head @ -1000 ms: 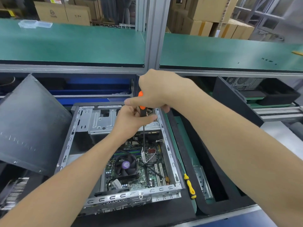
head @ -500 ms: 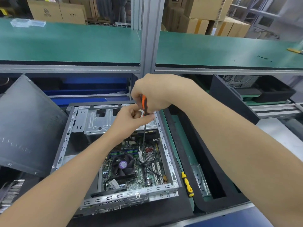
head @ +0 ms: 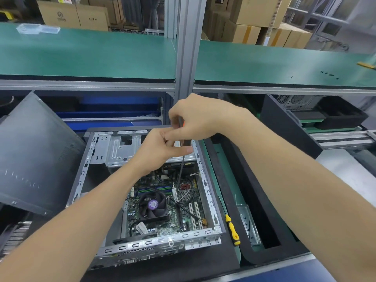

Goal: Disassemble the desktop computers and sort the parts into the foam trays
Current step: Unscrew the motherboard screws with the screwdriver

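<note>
An open desktop computer case (head: 209, 192) lies flat in front of me, its motherboard (head: 183, 210) and black CPU fan (head: 153, 204) exposed. My right hand (head: 195, 119) grips the handle of an orange screwdriver (head: 181, 159), whose dark shaft runs down into the case towards the board. My left hand (head: 160, 151) sits just below the right one, fingers curled round the shaft near the handle. The screwdriver tip is hard to make out among the cables. A silver drive cage (head: 116, 147) fills the far end of the case.
A black side panel (head: 34, 155) leans at the left. A yellow-handled screwdriver (head: 233, 228) lies on the black foam tray (head: 264, 200) to the right, near a metal bracket (head: 249, 224). Another computer (head: 295, 102) and foam tray stand far right. A green shelf (head: 91, 55) overhangs behind.
Both hands stay on the orange screwdriver above the case. The right hand's fingers have shifted on the handle, now hiding most of the orange.
</note>
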### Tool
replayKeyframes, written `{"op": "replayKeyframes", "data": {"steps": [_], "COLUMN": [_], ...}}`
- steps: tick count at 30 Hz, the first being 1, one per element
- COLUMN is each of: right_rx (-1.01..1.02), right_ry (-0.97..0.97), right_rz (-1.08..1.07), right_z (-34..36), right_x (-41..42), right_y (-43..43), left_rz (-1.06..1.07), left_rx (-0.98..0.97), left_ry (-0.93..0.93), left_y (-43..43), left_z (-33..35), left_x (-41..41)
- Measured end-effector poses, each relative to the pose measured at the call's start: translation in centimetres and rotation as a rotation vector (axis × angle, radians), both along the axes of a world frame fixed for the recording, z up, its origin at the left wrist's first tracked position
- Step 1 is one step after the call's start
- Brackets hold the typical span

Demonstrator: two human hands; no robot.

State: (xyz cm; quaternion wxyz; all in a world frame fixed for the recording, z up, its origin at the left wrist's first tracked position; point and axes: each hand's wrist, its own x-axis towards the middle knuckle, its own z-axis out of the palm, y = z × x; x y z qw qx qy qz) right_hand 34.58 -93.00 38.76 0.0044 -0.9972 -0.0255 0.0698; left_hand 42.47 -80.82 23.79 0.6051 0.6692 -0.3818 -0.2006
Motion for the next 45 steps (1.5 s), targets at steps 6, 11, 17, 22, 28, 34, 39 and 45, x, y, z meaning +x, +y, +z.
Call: {"op": "replayKeyframes", "data": {"steps": [6, 11, 17, 22, 28, 34, 39, 45], "right_rx": [-0.056, -0.118, -0.105, -0.072, -0.086, -0.036, -0.053, -0.07], "right_ry": [-0.14, -0.046, 0.038, 0.052, 0.06, -0.056, -0.185, 0.008], "right_rz": [-0.269, -0.078, 0.104, 0.127, 0.157, 0.031, -0.205, -0.007], "right_z": [-1.4, -1.1, 0.1, -0.1, -0.4, -0.6, -1.8, -0.6], "right_x": [0.3, 0.5, 0.3, 0.2, 0.4, 0.7, 0.9, 0.9], "right_y": [1.4, 1.0, 0.6, 0.4, 0.2, -0.1, 0.2, -0.3], "left_rz": [0.239, 0.132, -0.02, -0.117, -0.133, -0.018, 0.19, 0.062], "left_rx": [-0.002, -0.014, 0.08, 0.045, 0.086, 0.075, 0.045, 0.015], "left_ry": [0.051, -0.015, -0.008, 0.086, 0.074, -0.052, -0.062, -0.026], "left_y": [-1.3, -0.8, 0.0, 0.7, 0.9, 0.0, -1.3, -1.0], "left_z": [-0.8, -0.1, -0.5, -0.2, 0.2, 0.1, -0.8, -0.7], "left_x": [-1.0, -1.1, -0.5, 0.1, 0.5, 0.1, -0.4, 0.3]}}
